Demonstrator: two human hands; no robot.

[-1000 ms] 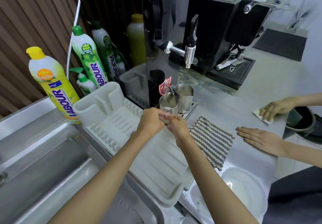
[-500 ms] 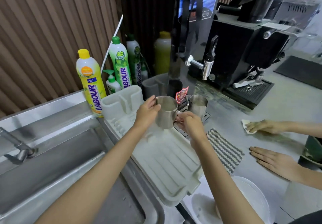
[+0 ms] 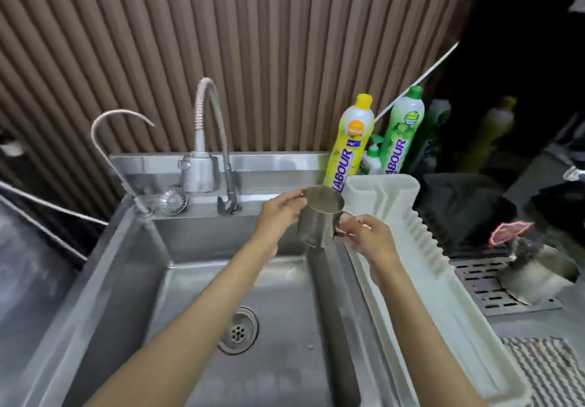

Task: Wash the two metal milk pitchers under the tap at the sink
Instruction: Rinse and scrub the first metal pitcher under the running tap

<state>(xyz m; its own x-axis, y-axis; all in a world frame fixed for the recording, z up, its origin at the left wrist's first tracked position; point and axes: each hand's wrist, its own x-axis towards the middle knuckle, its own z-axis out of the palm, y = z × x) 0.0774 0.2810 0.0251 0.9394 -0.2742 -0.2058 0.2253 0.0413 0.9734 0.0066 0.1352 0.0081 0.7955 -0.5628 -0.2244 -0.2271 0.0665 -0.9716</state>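
**Entry: milk pitcher (image 3: pixel 319 219) over sink (image 3: pixel 196 238)**

Fingers of left hand (image 3: pixel 278 213) pinched the rim; those of right hand (image 3: pixel 370 235) curled round the handle; vessel upright above the basin's right side, right of the flexible tap (image 3: pixel 229 205). Best carried left beneath the nozzle, kept level, before opening water. Second pitcher (image 3: pixel 538 275) on drip grate (image 3: pixel 493 292) blurred; right fingertips hidden; contents indiscernible.

1. A yellow bottle (image 3: pixel 348 143) and a green bottle (image 3: pixel 400 137) stand against the ribbed wall (image 3: pixel 285 42), with a small pump bottle (image 3: pixel 372 159) between them.
2. A white rack (image 3: pixel 443 295) lies just in front of the bottles.
3. A slotted grate (image 3: pixel 481 283) sits right of the rack.
4. A striped cloth (image 3: pixel 550 371) lies near the grate.
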